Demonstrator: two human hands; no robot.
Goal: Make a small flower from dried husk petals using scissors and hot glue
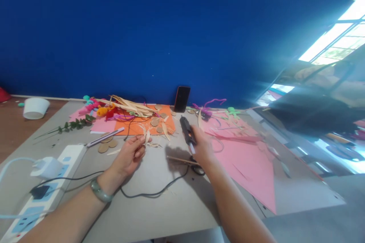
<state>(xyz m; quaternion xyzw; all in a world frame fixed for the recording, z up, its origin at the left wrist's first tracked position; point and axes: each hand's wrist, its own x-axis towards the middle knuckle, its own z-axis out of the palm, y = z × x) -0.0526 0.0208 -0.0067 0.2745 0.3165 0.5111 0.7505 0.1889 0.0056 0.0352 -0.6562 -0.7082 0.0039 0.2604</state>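
My left hand (131, 155) is closed in a pinch on a pale dried husk strip (147, 138), which points up from the fingertips. More pale scraps lie just beyond it, by the orange paper (137, 126). My right hand (203, 147) grips a black hot glue gun (186, 130), held above the table with its nozzle pointing away from me. A white glue stick (192, 148) shows at the gun's rear. Below it lie a thin brown stick (180, 160) and black-handled scissors (198, 169), partly hidden by my wrist.
A phone (181, 99) leans against the blue partition (159, 34). Pink paper (251, 167) covers the right side. At left are a power strip (70, 159), a utility knife (105, 137), wooden discs (107, 144) and a white cup (35, 108). A black cable (154, 195) crosses the front.
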